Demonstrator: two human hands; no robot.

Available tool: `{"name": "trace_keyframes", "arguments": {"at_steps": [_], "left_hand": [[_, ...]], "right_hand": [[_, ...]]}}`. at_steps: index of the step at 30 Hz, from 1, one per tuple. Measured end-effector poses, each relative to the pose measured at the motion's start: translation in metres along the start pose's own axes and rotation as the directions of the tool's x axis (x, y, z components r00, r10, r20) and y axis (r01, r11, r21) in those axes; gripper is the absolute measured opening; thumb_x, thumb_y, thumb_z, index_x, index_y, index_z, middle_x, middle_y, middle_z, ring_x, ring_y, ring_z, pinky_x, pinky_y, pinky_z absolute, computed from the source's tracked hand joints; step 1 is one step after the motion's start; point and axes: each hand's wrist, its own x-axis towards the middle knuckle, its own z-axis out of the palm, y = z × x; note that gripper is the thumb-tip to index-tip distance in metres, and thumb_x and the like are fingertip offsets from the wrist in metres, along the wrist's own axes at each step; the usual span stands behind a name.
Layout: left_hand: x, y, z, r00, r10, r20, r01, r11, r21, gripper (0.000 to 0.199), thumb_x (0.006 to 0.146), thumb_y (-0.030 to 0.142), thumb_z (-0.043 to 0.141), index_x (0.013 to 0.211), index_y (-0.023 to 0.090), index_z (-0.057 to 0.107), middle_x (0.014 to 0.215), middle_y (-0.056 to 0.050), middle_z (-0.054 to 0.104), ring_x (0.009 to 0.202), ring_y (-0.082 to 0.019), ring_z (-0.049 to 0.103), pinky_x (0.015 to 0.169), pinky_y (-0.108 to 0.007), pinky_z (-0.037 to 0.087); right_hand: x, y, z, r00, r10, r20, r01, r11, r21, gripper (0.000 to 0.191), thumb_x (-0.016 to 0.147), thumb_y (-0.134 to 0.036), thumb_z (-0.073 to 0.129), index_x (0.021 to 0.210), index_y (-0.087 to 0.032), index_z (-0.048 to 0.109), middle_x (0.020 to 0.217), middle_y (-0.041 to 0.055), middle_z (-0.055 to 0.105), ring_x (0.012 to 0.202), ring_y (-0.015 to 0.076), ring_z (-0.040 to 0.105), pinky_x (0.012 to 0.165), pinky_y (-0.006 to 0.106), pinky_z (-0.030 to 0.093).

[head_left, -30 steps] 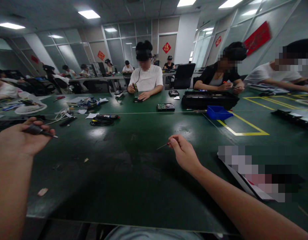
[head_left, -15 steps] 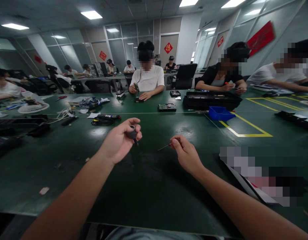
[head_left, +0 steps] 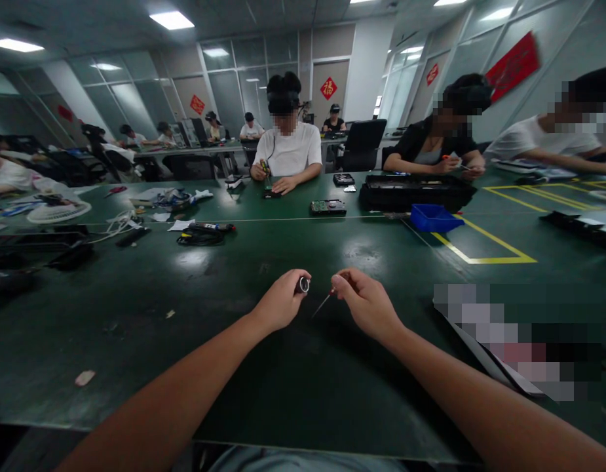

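Observation:
Near the middle of the green table (head_left: 303, 393), my left hand (head_left: 281, 303) is closed around a small dark cylindrical object (head_left: 303, 285), whose round, bright-rimmed end faces me. Just to its right, my right hand (head_left: 366, 301) pinches the reddish handle of a thin screwdriver (head_left: 323, 305). The screwdriver's metal shaft points down and to the left, its tip below the dark object and apart from it. Both hands are held above the table, a short gap between them.
Beyond my hands lie a circuit-board drive (head_left: 328, 207), a black cable bundle (head_left: 204, 234), a blue bin (head_left: 436, 218) and a long black case (head_left: 415, 193). A pale flat item (head_left: 484, 354) rests at right. Several people sit around the table.
My left hand has moved right and turned over, bringing the dark object close to the screwdriver. The screwdriver tip now points more steeply down; my right hand has barely moved.

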Motion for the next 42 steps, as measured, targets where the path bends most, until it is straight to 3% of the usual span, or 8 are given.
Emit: {"name": "trace_keyframes", "arguments": {"at_steps": [4, 9, 12, 16, 34, 39, 42], "left_hand": [[0.001, -0.004, -0.004, 0.999, 0.047, -0.028, -0.047, 0.999, 0.001, 0.034, 0.085, 0.005, 0.064, 0.115, 0.022, 0.067, 0.123, -0.005, 0.064, 0.118, -0.023, 0.057, 0.109, -0.041, 0.043], [0.0, -0.007, -0.003, 0.998, 0.004, -0.057, -0.005, 1.0, -0.005, 0.04, 0.087, 0.01, 0.067, 0.125, 0.023, 0.064, 0.125, -0.005, 0.065, 0.119, -0.023, 0.057, 0.108, -0.041, 0.043], [0.0, -0.008, -0.002, 0.998, 0.03, -0.054, -0.029, 1.0, 0.012, 0.036, 0.088, 0.014, 0.068, 0.122, 0.023, 0.066, 0.124, -0.004, 0.066, 0.119, -0.024, 0.057, 0.108, -0.042, 0.043], [0.0, -0.008, -0.003, 0.997, 0.068, -0.031, -0.067, 0.998, 0.02, 0.037, 0.089, 0.015, 0.068, 0.124, 0.025, 0.065, 0.124, -0.002, 0.067, 0.12, -0.023, 0.057, 0.108, -0.041, 0.042], [0.0, -0.008, -0.004, 0.996, 0.078, -0.035, -0.077, 0.997, 0.025, 0.039, 0.09, 0.019, 0.068, 0.128, 0.027, 0.064, 0.121, -0.003, 0.068, 0.115, -0.024, 0.058, 0.104, -0.041, 0.044], [0.001, -0.006, -0.005, 0.996, 0.088, -0.025, -0.087, 0.995, 0.048, 0.039, 0.089, 0.017, 0.07, 0.127, 0.025, 0.065, 0.12, -0.003, 0.068, 0.114, -0.023, 0.058, 0.103, -0.04, 0.044], [0.0, -0.006, -0.006, 0.996, 0.08, -0.028, -0.079, 0.996, 0.052, 0.039, 0.089, 0.017, 0.069, 0.127, 0.025, 0.065, 0.121, -0.003, 0.068, 0.115, -0.023, 0.059, 0.104, -0.041, 0.044]], "right_hand": [[-0.002, 0.0, -0.002, 0.999, 0.003, -0.037, 0.001, 0.996, 0.087, 0.028, 0.095, -0.044, 0.053, 0.083, -0.022, 0.064, 0.068, -0.0004, 0.063, 0.063, 0.0169, 0.059, 0.061, 0.031, 0.043], [0.001, 0.005, -0.002, 0.968, 0.019, -0.251, 0.07, 0.938, 0.34, 0.023, 0.095, -0.041, 0.053, 0.094, -0.022, 0.064, 0.075, 0.0013, 0.065, 0.072, 0.0181, 0.063, 0.07, 0.034, 0.05], [0.003, 0.006, -0.001, 0.973, 0.024, -0.229, 0.067, 0.923, 0.378, 0.023, 0.093, -0.042, 0.056, 0.098, -0.021, 0.065, 0.082, 0.0035, 0.069, 0.077, 0.0194, 0.066, 0.075, 0.037, 0.054], [0.003, 0.009, 0.0, 0.984, 0.033, -0.177, 0.031, 0.939, 0.343, 0.025, 0.094, -0.044, 0.055, 0.101, -0.022, 0.064, 0.088, 0.005, 0.071, 0.082, 0.0209, 0.068, 0.079, 0.04, 0.055], [0.004, 0.014, 0.0, 0.973, 0.041, -0.228, 0.022, 0.963, 0.268, 0.025, 0.096, -0.044, 0.05, 0.103, -0.023, 0.061, 0.093, 0.0066, 0.071, 0.087, 0.0231, 0.069, 0.084, 0.043, 0.054], [0.004, 0.01, -0.004, 0.987, 0.012, -0.163, 0.021, 0.98, 0.196, 0.027, 0.097, -0.046, 0.052, 0.101, -0.022, 0.063, 0.087, 0.0047, 0.073, 0.082, 0.0216, 0.07, 0.077, 0.038, 0.052], [0.004, 0.004, -0.009, 0.989, 0.024, -0.143, -0.013, 0.997, 0.078, 0.032, 0.095, -0.051, 0.055, 0.087, -0.022, 0.065, 0.071, 0.0017, 0.07, 0.065, 0.0185, 0.065, 0.063, 0.032, 0.047]]}}
